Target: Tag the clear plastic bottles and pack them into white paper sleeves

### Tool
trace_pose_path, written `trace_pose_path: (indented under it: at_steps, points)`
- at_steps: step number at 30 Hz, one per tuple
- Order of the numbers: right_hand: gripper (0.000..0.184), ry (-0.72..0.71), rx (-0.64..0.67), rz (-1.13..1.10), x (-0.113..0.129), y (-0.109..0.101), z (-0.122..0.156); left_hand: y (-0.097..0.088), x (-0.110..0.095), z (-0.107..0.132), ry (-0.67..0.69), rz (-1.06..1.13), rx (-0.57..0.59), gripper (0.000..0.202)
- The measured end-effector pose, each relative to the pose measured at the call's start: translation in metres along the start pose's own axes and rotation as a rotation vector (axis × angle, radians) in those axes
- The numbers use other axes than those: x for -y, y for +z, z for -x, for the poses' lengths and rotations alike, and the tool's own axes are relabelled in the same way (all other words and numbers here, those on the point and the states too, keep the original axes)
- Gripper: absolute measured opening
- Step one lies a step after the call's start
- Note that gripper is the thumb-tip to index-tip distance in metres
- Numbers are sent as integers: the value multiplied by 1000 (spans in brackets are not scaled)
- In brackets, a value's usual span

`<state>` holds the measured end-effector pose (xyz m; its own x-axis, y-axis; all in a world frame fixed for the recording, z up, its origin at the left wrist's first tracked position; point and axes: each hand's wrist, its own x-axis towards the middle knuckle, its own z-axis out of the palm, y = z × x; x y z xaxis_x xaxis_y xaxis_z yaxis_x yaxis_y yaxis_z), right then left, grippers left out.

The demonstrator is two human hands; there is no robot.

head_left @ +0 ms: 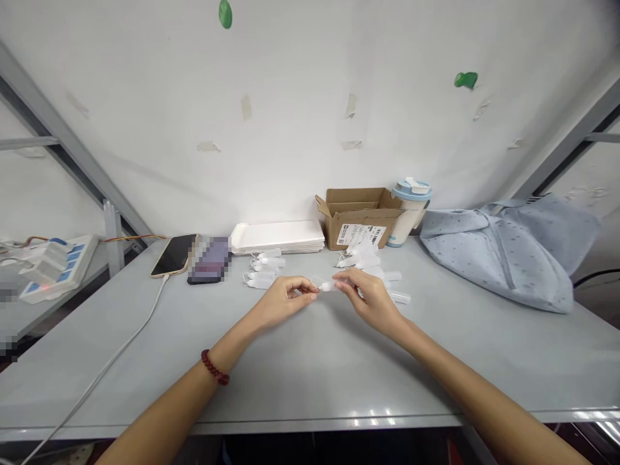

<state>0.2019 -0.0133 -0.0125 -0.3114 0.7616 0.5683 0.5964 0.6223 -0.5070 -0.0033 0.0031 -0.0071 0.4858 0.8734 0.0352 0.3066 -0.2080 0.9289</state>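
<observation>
1. My left hand (290, 294) reaches forward and inward, fingers curled; thumb and forefinger meet at the narrow tip of the small white tube (327, 286). I cannot tell whether they grip it.
2. My right hand (367, 296) angles in opposite, thumb and bent fingers pinched closed on the tube's body.
3. The tube points leftward between my hands, over the gray table (300, 368).

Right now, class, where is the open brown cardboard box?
In the head view, the open brown cardboard box stands slightly right of centre at the back of the grey table, between the flat white stack and the white cup with a light-blue lid.
</observation>
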Motion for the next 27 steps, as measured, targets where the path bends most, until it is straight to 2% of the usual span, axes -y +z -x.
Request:
trace_pose_path:
  at_steps: [6, 12, 16, 27]
  points:
    - [24, 8, 14, -9, -3, 1, 0, -1, 2, -1, -6, -31, -34, 23]
    - [20, 20, -21, -20, -3, 15, 7, 2, 0, 0, -35, -38, -57, 21]
    - [20, 46, 18, -17, -1, 21, 12, 3, 0, 1, -46, -49, -55, 20]
    - [21, 34, 67, -37, -2, 19, 11, 0, 3, 1, -58, -103, -31, 24]
